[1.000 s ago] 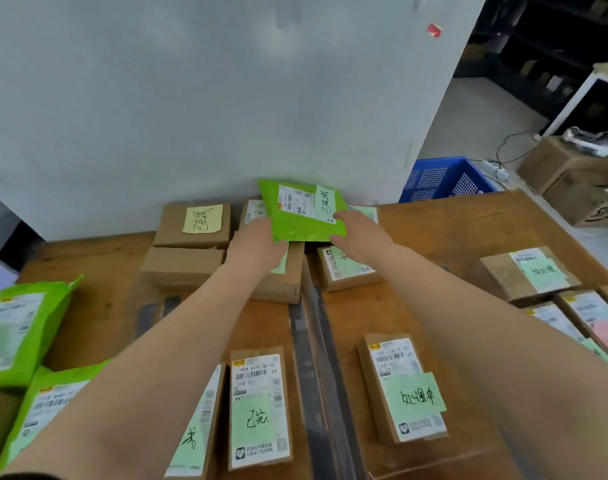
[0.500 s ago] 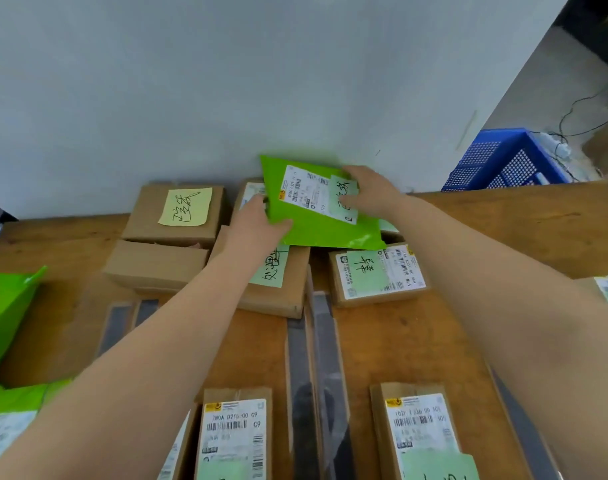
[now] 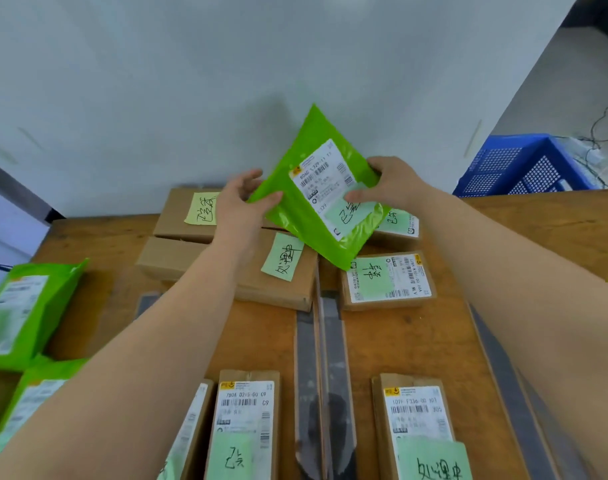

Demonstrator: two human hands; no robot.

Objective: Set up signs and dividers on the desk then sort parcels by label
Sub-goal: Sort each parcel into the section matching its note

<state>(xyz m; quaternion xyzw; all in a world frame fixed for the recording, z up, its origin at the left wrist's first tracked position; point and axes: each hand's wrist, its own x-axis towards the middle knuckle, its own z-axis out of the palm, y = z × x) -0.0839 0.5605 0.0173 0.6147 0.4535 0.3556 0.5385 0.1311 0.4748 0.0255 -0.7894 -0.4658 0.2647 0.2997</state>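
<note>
both hands, left hand and right hand, pinch the tilted green plastic mailer parcel above the cardboard boxes; its loose pale green sticky note under the right grip might peel, and the slick film could slip.

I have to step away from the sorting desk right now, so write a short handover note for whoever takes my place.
Left hand and right hand both grip the green mailer, held tilted above the far boxes by the wall.
On the desk: cardboard parcels with sticky notes at the far end, two labelled boxes near you, two more green mailers at the left edge. Dark divider strips run down the middle.
Done: dividers laid, several parcels placed.
Left: set this mailer down in its group, then probably the left-hand mailers.
</note>
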